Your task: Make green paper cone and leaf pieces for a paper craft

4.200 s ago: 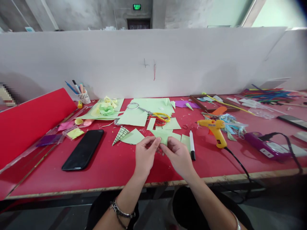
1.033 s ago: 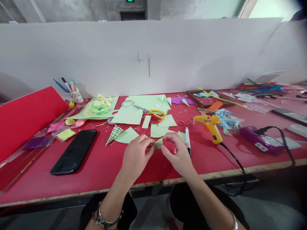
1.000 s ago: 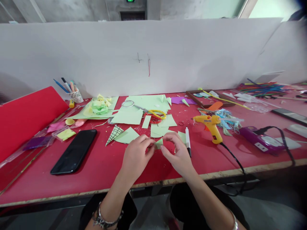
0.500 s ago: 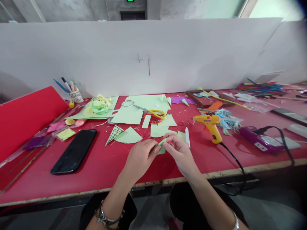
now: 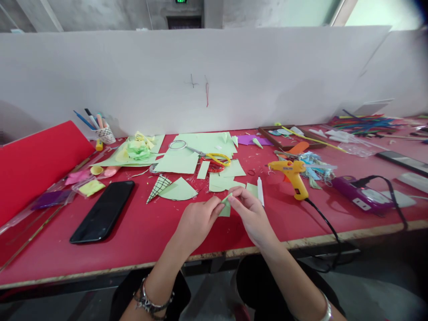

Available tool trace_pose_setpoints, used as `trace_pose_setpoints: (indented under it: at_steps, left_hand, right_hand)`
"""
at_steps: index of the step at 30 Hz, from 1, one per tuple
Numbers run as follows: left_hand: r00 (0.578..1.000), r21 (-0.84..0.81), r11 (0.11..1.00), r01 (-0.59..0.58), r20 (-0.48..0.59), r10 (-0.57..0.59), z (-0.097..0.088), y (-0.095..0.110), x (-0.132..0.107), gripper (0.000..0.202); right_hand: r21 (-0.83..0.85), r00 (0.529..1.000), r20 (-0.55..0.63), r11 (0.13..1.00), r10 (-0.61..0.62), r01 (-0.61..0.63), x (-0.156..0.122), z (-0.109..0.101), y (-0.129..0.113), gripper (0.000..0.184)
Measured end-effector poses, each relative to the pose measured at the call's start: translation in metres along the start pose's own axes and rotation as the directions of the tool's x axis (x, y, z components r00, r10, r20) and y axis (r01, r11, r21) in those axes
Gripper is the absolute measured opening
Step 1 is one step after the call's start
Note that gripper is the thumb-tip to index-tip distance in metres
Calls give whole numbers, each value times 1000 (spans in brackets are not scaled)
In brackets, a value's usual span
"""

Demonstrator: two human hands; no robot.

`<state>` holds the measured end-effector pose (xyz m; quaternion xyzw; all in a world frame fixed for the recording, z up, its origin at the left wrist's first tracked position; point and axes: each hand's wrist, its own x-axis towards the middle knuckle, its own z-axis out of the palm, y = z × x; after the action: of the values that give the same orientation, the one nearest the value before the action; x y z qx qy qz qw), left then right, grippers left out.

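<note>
Between my two hands is a small piece of light green paper [image 5: 226,199], pinched at its ends and partly hidden by the fingers. My left hand [image 5: 199,217] is closed on its left end, thumb against the fingers. My right hand [image 5: 250,213] grips the other end with thumb and fingertips. Under the hands, another green paper piece lies on the red table [image 5: 214,236]. Just beyond are more cut green sheets [image 5: 223,183], and a white marker [image 5: 260,191] lies right of my right hand. A green paper fan shape [image 5: 179,189] and a black-gridded paper cone [image 5: 158,189] lie to the left.
A black phone [image 5: 103,213] lies at left, near a red board [image 5: 43,165]. Yellow-handled scissors [image 5: 219,158] rest on the paper behind. At right are a yellow glue gun [image 5: 294,176] with its cord and a purple power strip [image 5: 363,195]. A white partition [image 5: 254,76] stands behind.
The paper between my fingers now looks narrower, turned or rolled slightly. Both hands stay almost in place, with small finger movements; the view shifts a little.
</note>
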<state>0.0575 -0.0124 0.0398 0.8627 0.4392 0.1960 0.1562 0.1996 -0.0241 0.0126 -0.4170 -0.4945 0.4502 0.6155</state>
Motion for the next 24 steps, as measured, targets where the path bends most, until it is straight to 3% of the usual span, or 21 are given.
trace_pose_setpoints:
  at_steps: [7,12,18,21,24]
  left_hand:
    - [999,-62,998,15,-30,-16,-1,-2,-1,28]
    - [998,-54,998,34,-42,-36,0,-5,0,28]
    - [996,-89,995,47,-66,-53,-1,-4,0,30]
    - [993,-121,991,63,-93,-75,-3,-5,-1,30]
    - [989,-159,986,57,-123,-78,-4,-5,-1,30]
  right_hand:
    - [-4,994,75,997,77,-76,0,2,-2,12]
    - [-19,997,64,999,42,-41,1,2,-3,16]
    - [-11,990,91,994,108,-107,-1,2,-2,16]
    - [17,990,112,996,87,-90,-2,2,-2,27]
    - [8,994,85,998,68,-69,-1,1,-1,20]
